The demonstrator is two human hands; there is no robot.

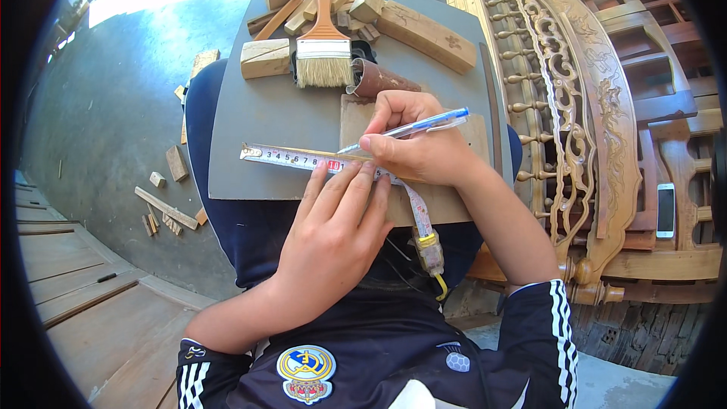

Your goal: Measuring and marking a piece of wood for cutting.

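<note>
With its fingertips, my left hand (pixel 333 216) holds the extended blade of a tape measure (pixel 291 157) down along a thin wooden strip (pixel 304 151). The tape's clear and yellow case (pixel 430 254) hangs over the board's near edge. My right hand (pixel 420 148) is closed around a blue and clear pen (pixel 428 124), its tip at the strip just above the tape. Part of the strip is hidden under my hands. Behind my right hand lie a flat wooden piece (pixel 360 115) and a rolled sheet of brown sandpaper (pixel 382 79).
The grey board (pixel 257 117) rests over my lap. A wide paintbrush (pixel 324 38) lies at its far side among several wood blocks (pixel 428 34). Carved wooden furniture (pixel 598 91) stands at the right, with a phone (pixel 666 210) on it. Wood scraps (pixel 176 163) lie on the floor at left.
</note>
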